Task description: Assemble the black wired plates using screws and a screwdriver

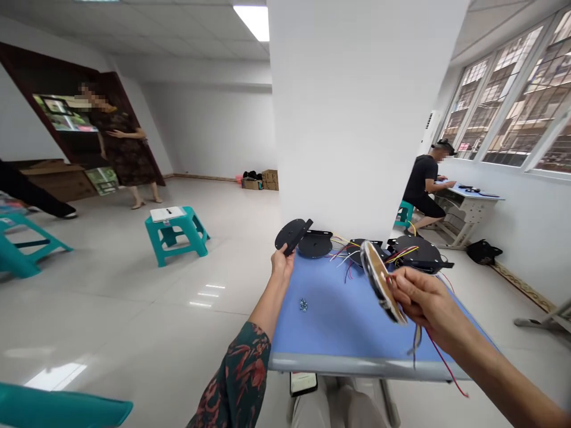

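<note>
My left hand (282,261) is closed on a black round plate with a straight flange (292,233), held at the far left corner of the blue table (330,324). In my right hand (417,294) is a round disc with a tan face and a dark rim (379,279), tilted on edge above the table. Coloured wires pass through the fingers, and a red wire (446,359) dangles below. Beyond my hands lie more black round plates (314,245), one of them a larger one (414,249) with wires. Several small screws (303,305) sit in a pile on the tabletop.
A white pillar (357,119) rises right behind the table. Green stools (176,232) stand on the floor to the left, near a standing person (118,142). Another person (426,184) sits at a desk on the right. A phone (303,382) shows below the table edge.
</note>
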Motion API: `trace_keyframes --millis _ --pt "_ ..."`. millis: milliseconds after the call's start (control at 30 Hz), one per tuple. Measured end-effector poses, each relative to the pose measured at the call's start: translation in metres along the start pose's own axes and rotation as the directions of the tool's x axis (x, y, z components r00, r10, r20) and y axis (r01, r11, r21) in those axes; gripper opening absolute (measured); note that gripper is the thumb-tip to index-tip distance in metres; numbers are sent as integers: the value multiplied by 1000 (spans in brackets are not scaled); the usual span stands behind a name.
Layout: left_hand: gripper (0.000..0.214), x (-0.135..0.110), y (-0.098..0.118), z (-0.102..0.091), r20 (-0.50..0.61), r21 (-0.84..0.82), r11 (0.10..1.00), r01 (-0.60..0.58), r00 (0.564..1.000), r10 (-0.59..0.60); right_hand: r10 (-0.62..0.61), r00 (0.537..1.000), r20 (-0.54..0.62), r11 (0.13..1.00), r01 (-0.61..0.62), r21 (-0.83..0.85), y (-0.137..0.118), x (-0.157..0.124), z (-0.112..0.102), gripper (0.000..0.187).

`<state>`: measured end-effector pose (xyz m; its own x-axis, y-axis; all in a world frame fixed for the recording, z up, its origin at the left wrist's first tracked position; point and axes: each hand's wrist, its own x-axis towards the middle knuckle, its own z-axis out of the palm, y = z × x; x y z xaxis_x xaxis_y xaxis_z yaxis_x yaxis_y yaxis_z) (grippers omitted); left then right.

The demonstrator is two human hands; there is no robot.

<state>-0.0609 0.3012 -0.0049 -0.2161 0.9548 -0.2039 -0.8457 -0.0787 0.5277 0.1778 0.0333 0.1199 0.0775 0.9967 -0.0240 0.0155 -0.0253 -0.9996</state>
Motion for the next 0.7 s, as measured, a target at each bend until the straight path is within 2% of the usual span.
trace_keyframes --millis 100,167,300,400,533,700 --pt "17 -37 -2 2 36 112 992 62 997 -67 132 991 4 991 -132 -2 26 -34 -23 58" --pt "16 -66 -8 -3 63 192 977 97 992 -111 182 983 0 983 -182 21 42 -48 -34 59" --pt "16 -126 -26 -26 111 327 933 153 974 -198 237 971 -5 971 -237 45 68 -63 -43 59" --pt "13 -160 -37 -41 155 401 900 170 956 -249 236 972 -1 970 -235 54 85 -65 -45 56" --pt "12 -179 -47 -52 170 485 858 169 944 -282 240 970 22 966 -241 94 103 -61 -47 47" --pt "15 -177 -56 -56 159 572 806 156 942 -295 224 974 29 964 -226 140 119 -56 -47 45"
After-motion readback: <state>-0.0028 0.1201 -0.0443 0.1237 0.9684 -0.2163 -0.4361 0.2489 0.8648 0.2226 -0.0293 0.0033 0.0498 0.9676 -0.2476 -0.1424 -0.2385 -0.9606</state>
